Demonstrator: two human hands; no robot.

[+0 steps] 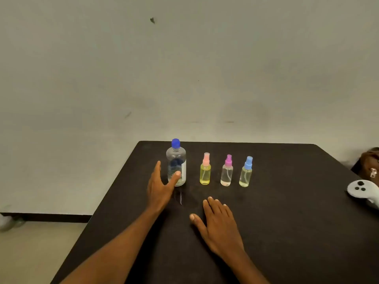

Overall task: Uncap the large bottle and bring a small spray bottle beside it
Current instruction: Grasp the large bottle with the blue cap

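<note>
A large clear bottle (176, 160) with a blue cap (175, 143) stands upright at the back left of the black table (287, 222). To its right stand three small spray bottles in a row: a yellow one with a pink top (205, 171), a clear one with a purple top (227, 173) and one with a blue top (246, 174). My left hand (160, 185) is open just in front and left of the large bottle, thumb overlapping its lower part. My right hand (219, 224) lies flat and open on the table, in front of the spray bottles.
A white game controller (363, 191) lies at the table's right edge, with a brown object (371, 160) behind it. The table's left edge drops to the floor. A pale wall rises behind the table.
</note>
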